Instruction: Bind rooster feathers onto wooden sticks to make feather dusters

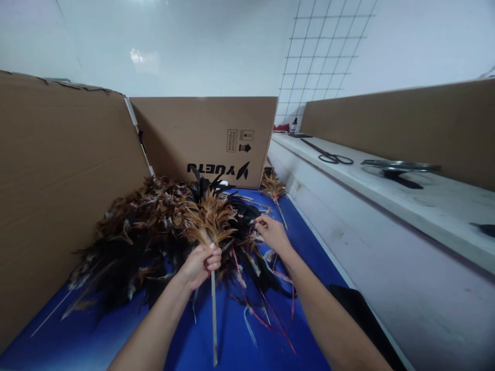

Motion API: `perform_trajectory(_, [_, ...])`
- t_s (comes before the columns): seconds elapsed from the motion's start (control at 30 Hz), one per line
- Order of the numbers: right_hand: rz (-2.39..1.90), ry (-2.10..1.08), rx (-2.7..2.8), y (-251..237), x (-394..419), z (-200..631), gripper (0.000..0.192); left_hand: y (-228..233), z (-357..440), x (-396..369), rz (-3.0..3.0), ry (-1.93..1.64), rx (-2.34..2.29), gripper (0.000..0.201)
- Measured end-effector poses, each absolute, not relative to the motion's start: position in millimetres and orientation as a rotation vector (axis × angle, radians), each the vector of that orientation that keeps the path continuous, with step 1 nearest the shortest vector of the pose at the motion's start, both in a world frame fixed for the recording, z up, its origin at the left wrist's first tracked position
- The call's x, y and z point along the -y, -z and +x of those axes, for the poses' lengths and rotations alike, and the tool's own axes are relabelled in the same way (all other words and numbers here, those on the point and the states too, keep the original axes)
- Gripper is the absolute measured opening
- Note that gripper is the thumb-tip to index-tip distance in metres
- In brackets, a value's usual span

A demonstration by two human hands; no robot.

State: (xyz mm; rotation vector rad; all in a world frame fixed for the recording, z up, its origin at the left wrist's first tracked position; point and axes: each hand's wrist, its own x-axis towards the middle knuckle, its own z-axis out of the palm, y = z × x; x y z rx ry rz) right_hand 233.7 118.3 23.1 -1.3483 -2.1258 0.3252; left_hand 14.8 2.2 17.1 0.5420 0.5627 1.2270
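In my left hand (203, 263) is a feather duster, its fingers wrapped round the thin wooden stick (214, 314) just below the feathers. Brown and golden feathers (211, 214) fan out above the fist, with black ones at the top. My right hand (268, 229) is to the right, thumb and fingers pinched together beside dark feathers (245, 216); what the fingertips hold is too small to make out. Red string (247, 304) trails over the blue table below the hands. A big pile of loose brown and black feathers (143, 216) lies behind and left of the duster.
Cardboard walls stand at left (58, 180) and back (174, 134). Another small feather duster (274, 188) lies at the back right of the blue table (301, 257). Along the right runs a white ledge (359, 180) bearing scissors (334, 158) and a small bottle (294, 125).
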Motion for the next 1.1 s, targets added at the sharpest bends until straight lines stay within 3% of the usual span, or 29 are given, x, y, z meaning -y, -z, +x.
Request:
perform_trajectory(0.17, [-1.428,-0.265,2.093,-30.7,-107.5,262.6,0.038,-18.1,14.8,-1.8,0.546,-1.221,-0.575,0.028])
perform_trajectory(0.33, [-1.527,-0.245,2.089,-26.4,-77.5,283.4,0.025,-16.1,14.1,-2.1,0.556,-1.212,-0.567,0.028])
perform_trajectory(0.53, [-1.499,-0.271,2.304,-2.7,-57.6,278.4,0.033,-14.5,15.0,-1.8,0.563,-1.206,-0.593,0.026])
perform_trajectory(0.63, [-1.425,-0.247,2.314,6.1,-57.1,269.4,0.024,-15.6,15.7,-1.2,0.569,-1.211,-0.615,0.027])
perform_trajectory(0.87, [-1.292,-0.341,1.972,-0.5,-58.9,271.1,0.019,-16.9,16.1,-0.8,0.572,-1.207,-0.643,0.027])
perform_trajectory(1.1, [-1.262,-0.609,1.466,-4.5,-61.4,280.6,0.029,-17.4,16.3,0.3,0.596,-1.200,-0.650,0.026])
